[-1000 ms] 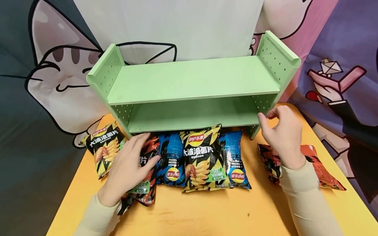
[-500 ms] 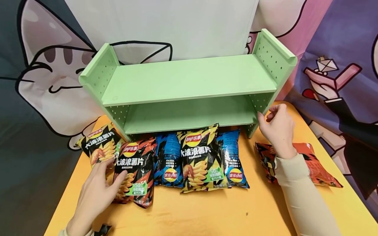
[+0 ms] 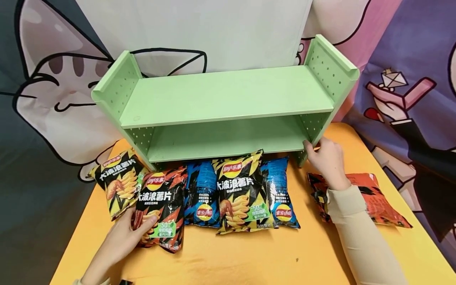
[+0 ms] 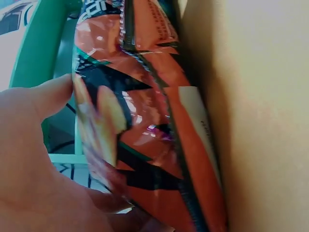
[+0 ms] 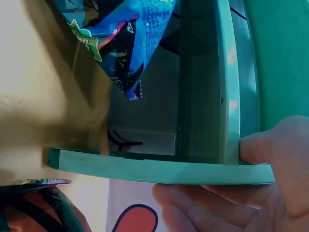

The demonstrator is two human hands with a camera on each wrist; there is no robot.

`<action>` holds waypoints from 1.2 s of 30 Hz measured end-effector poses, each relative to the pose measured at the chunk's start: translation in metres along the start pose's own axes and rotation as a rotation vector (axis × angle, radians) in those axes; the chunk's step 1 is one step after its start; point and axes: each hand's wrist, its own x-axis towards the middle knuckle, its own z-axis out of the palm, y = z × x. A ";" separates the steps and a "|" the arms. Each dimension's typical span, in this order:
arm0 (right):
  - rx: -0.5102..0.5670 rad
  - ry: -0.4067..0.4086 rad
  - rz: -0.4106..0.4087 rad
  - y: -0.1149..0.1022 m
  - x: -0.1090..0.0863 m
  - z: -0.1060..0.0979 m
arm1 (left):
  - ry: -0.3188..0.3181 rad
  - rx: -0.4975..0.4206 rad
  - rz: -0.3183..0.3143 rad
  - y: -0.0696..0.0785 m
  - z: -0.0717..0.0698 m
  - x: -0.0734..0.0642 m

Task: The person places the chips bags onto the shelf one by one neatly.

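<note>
My left hand (image 3: 119,239) holds a red-and-black bag of potato chips (image 3: 167,206) by its lower left side, the thumb over its front. In the left wrist view the same chip bag (image 4: 140,106) stands tilted between thumb and fingers. At the right, my right hand (image 3: 327,162) grips the side panel of a pale green two-tier shelf (image 3: 228,95). In the right wrist view the thumb lies inside that side panel (image 5: 145,168) and the fingers outside it.
Yellow-and-black chip bags lie at far left (image 3: 121,180) and centre (image 3: 238,198). Blue chip bags (image 3: 201,194) flank the centre one. A red bag (image 3: 374,198) lies partly behind my right forearm. Printed cloth (image 3: 221,35) hangs behind the orange tabletop (image 3: 249,261).
My left hand has drawn back from above the red-and-black bag and taken hold of its lower left side. My right hand has moved down and in, onto the shelf's side panel.
</note>
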 end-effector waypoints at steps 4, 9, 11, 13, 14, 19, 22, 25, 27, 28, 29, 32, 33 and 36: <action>-0.011 -0.032 -0.002 -0.001 0.000 -0.001 | -0.020 -0.036 -0.014 -0.003 0.000 0.005; -0.029 -0.096 0.032 -0.001 0.000 -0.001 | -0.032 -0.127 -0.018 -0.005 0.005 0.009; -0.030 -0.125 0.056 -0.001 0.000 0.000 | -0.021 -0.180 0.004 -0.006 0.009 0.009; -0.035 -0.148 0.075 0.000 0.000 0.000 | 0.003 -0.209 0.025 -0.007 0.012 0.007; -0.036 -0.158 0.083 0.000 0.000 0.000 | 0.021 -0.220 0.038 -0.007 0.013 0.007; -0.050 -0.192 0.094 -0.003 0.002 0.000 | 0.125 -0.234 0.070 -0.007 0.015 0.001; -0.048 -0.207 0.101 -0.005 0.004 0.000 | 0.214 -0.257 0.098 -0.007 0.015 -0.002; -0.045 -0.216 0.107 -0.006 0.006 -0.001 | 0.327 -0.286 0.160 -0.007 0.017 -0.003; -0.040 -0.224 0.108 -0.005 0.007 -0.001 | 0.390 -0.301 0.223 -0.007 0.020 -0.003; -0.038 -0.226 0.105 -0.004 0.007 -0.001 | 0.420 -0.294 0.254 -0.007 0.021 -0.003; -0.036 -0.231 0.104 -0.004 0.006 -0.002 | 0.439 -0.293 0.285 -0.008 0.023 -0.003; -0.033 -0.246 0.097 -0.001 0.004 -0.004 | 0.456 -0.284 0.345 -0.007 0.024 -0.005; -0.033 -0.248 0.094 -0.001 0.003 -0.005 | 0.457 -0.280 0.356 -0.007 0.023 -0.006; -0.036 -0.251 0.084 0.002 0.001 -0.006 | 0.440 -0.285 0.394 -0.002 0.018 -0.012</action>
